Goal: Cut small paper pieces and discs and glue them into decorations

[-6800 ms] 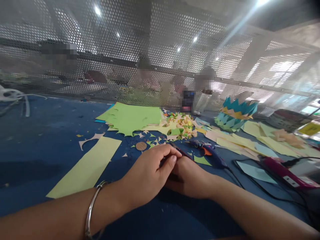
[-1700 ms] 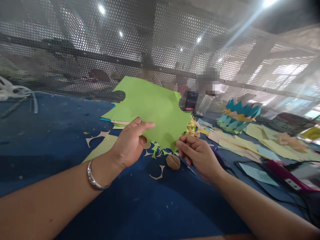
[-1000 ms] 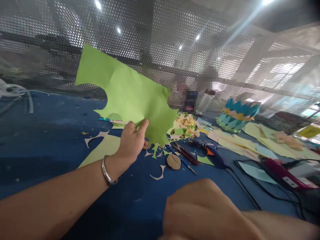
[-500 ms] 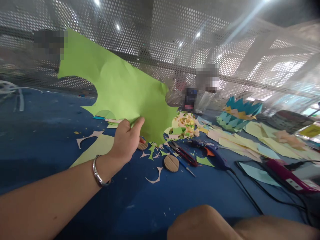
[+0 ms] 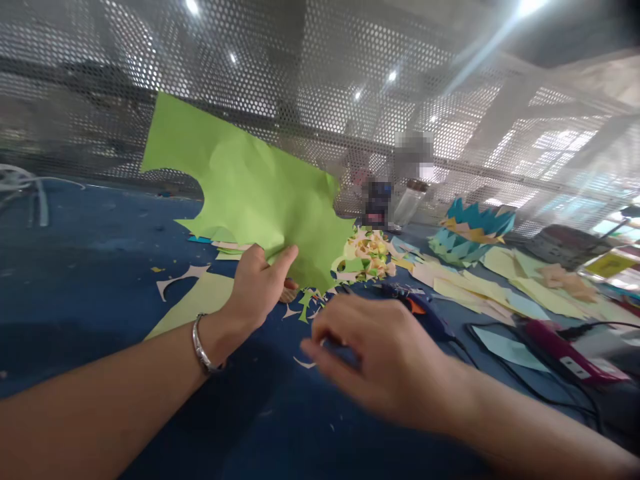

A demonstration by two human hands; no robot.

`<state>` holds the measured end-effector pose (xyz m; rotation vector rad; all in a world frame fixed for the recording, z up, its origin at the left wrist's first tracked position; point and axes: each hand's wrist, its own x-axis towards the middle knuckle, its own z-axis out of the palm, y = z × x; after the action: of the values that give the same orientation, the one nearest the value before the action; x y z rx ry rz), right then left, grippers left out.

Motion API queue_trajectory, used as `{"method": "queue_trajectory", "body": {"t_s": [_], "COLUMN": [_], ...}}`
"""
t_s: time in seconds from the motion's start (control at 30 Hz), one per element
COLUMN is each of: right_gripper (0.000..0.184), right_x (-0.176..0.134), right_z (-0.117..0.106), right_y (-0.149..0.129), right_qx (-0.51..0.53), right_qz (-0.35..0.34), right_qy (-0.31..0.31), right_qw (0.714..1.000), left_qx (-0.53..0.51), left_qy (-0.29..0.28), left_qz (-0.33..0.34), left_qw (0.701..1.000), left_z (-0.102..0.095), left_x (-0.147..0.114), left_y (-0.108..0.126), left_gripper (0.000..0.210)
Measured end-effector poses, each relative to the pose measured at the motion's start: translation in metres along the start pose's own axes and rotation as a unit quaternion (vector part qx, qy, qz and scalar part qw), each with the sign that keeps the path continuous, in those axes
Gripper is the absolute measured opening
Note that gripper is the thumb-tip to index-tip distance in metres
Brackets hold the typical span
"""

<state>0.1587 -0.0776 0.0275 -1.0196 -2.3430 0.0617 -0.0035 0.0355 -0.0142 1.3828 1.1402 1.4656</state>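
My left hand (image 5: pixel 265 283) pinches the lower edge of a large green sheet of paper (image 5: pixel 265 180) between thumb and fingers. The sheet is held up off the table, with round bites cut out of its edges. My right hand (image 5: pixel 370 353), slightly blurred, hovers over the table below and right of the sheet. Its fingers are curled, the thumb stands apart from them, and I see nothing held. It hides the spot where the scissors and a cardboard disc lay. Behind my left hand, another round piece (image 5: pixel 289 291) shows partly.
Paper scraps (image 5: pixel 373 250) are heaped beyond the green sheet. A blue glue gun (image 5: pixel 430 317) lies at right, near a magenta power strip (image 5: pixel 565 353) and its black cables. Further back stand a teal paper-strip basket (image 5: pixel 473 230) and a jar (image 5: pixel 410 203). Pale paper sheets (image 5: pixel 475 287) spread rightward.
My right hand has come up from the lower edge and moved forward over the scissors and cardboard disc. The green sheet has lowered a little and shifted right in view, still in my left hand.
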Motion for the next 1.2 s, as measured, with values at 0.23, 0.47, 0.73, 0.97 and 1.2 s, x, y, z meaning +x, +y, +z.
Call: {"method": "queue_trajectory", "body": {"t_s": [0.23, 0.47, 0.73, 0.97, 1.2], "right_gripper": [0.017, 0.011, 0.014, 0.023, 0.023], "right_x": [0.007, 0.006, 0.003, 0.006, 0.006], "right_z": [0.004, 0.018, 0.015, 0.018, 0.025], "right_y": [0.06, 0.077, 0.074, 0.077, 0.079], "right_qx": [-0.029, 0.051, 0.041, 0.173, 0.28], "right_qz": [0.22, 0.21, 0.234, 0.268, 0.308], "right_qy": [0.057, 0.027, 0.046, 0.044, 0.1], "right_qw": [0.973, 0.976, 0.97, 0.947, 0.904], "left_qx": [0.002, 0.005, -0.047, -0.019, -0.138], "left_qy": [0.027, 0.008, -0.007, -0.036, -0.11], "left_qz": [-0.006, -0.001, -0.018, -0.038, -0.104], "left_qw": [1.0, 1.0, 0.999, 0.998, 0.979], "left_z": [-0.002, 0.002, 0.003, -0.001, 0.003], "left_x": [0.003, 0.002, 0.003, 0.003, -0.008], "left_y": [-0.003, -0.004, -0.003, -0.009, 0.005], "left_gripper": [0.025, 0.028, 0.028, 0.03, 0.025]}}
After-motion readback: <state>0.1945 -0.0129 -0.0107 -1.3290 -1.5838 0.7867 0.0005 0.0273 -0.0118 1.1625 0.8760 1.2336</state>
